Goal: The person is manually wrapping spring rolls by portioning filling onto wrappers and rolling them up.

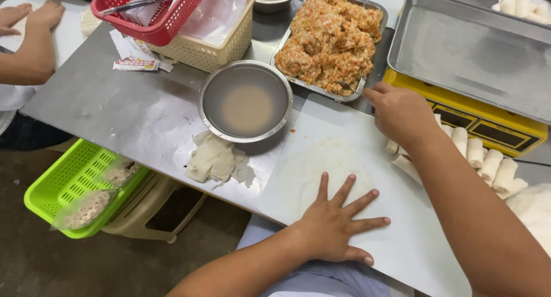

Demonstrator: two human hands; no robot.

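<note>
Left hand (336, 225) flat, fingers spread, palm down on one thin, pale, round wrapper (321, 170) that lies on a white cutting board (413, 245) at the near edge of the steel tabletop (132, 113). Right hand (402, 114) loosely open, fingers together and curved down, holding nothing, resting by the tray of filling and touching the nearest rolls.

One rectangular metal tray (330, 41) heaped with coarse, crumbly orange-and-white filling. One round steel bowl (245, 101) of cloudy liquid, just left of the board. One small pile of torn wrapper scraps (218, 162), limp and off-white, below the bowl.

About eight finished rolls (488, 162), smooth pale cylinders, in a row beside the right wrist. One yellow scale (488, 124) carrying one empty flat metal pan (470, 50).

Three plastic mesh baskets: red (149, 12), cream (212, 35), green (69, 182); the green sits off the tabletop and holds two clear bags.

Another person's two hands (28, 15) rest at far left.
</note>
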